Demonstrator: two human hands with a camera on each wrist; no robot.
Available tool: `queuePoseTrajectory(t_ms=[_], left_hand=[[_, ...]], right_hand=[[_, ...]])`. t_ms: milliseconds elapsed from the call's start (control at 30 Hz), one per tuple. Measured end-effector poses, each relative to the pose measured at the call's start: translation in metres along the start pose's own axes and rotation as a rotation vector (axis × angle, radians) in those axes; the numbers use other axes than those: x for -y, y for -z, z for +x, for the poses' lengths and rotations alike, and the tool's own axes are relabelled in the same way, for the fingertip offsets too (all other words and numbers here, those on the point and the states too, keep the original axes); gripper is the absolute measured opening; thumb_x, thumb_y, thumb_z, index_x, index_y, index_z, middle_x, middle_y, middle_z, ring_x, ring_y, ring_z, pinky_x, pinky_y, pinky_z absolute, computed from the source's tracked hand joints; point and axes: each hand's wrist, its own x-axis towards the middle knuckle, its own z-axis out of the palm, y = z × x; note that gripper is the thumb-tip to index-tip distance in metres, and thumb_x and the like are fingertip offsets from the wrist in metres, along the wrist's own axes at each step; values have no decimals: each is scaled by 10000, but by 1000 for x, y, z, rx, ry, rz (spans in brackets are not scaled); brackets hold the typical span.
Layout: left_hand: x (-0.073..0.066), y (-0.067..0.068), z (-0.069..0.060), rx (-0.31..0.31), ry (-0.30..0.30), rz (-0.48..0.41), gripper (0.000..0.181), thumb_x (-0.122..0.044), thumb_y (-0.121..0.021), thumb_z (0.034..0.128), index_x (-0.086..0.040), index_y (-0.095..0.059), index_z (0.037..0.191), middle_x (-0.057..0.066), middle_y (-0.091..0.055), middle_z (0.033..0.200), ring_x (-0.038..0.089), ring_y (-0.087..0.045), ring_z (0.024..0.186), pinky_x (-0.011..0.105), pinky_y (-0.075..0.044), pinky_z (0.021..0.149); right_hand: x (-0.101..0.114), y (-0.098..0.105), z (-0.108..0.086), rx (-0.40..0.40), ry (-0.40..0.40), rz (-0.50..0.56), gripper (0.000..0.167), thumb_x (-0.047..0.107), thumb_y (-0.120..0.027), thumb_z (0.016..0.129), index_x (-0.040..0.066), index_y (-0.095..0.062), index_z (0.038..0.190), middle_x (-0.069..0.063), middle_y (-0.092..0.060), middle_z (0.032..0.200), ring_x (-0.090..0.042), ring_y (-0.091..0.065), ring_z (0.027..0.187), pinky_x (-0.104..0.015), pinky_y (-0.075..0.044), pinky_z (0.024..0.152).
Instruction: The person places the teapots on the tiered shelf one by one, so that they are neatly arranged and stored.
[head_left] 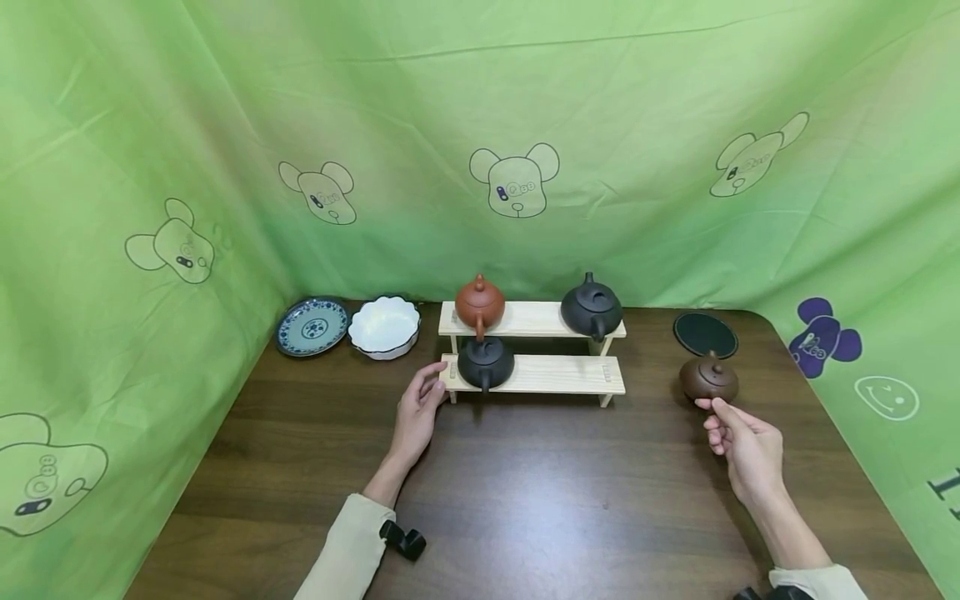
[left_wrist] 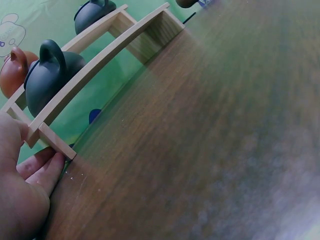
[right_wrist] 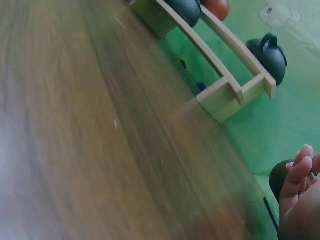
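Observation:
My right hand pinches a dark brown teapot by its near side, where the fingers hide the handle. That teapot seems held off the table, just in front of a round black mat; the right wrist view shows only part of its body. My left hand grips the left end of a two-step wooden stand, thumb and fingers around the lower board's end. On the lower step, near that hand, sits a black teapot. The upper step bears a reddish-brown teapot and another black teapot.
Left of the stand are a white scalloped bowl and a blue patterned plate. Green printed cloth encloses the back and sides of the brown wooden table.

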Motion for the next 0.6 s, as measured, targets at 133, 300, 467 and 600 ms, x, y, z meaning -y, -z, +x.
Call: queuePoseTrajectory(t_ms=[133, 300, 467, 600], left_hand=[[-2, 0, -1, 6, -18, -5, 349, -183, -599, 1167, -113, -648, 1505, 122, -670, 1505, 228, -706, 1297, 346, -639, 1052], [-1, -1, 1, -11, 25, -15, 324, -182, -622, 1157, -176, -679, 1476, 9, -689, 1478, 154, -706, 1276, 278, -626, 1044], [-21, -5, -5, -6, -8, 2, 349, -161, -592, 1165, -62, -643, 1496, 175, -677, 1483, 236, -702, 1295, 341, -629, 1066], [-37, -8, -10, -8, 8, 28, 354, -120, -562, 1171, -25, -620, 1506, 220, -656, 1501, 259, -691, 1307, 347, -621, 1081]], right_hand=[[3, -6, -6, 19, 18, -6, 286, 116, -669, 1122, 66, -887, 944, 38, -692, 677, -39, -570, 530, -140, -436, 435], [5, -13, -13, 63, 22, -33, 286, 119, -655, 1132, 72, -888, 972, 40, -666, 665, -39, -557, 521, -142, -418, 425], [8, -20, -23, 108, 10, -56, 286, 116, -640, 1140, 80, -889, 1003, 45, -652, 659, -31, -547, 515, -148, -399, 419], [11, -27, -29, 128, 17, -63, 287, 101, -632, 1141, 78, -888, 1014, 40, -648, 657, -28, -545, 514, -155, -380, 415]])
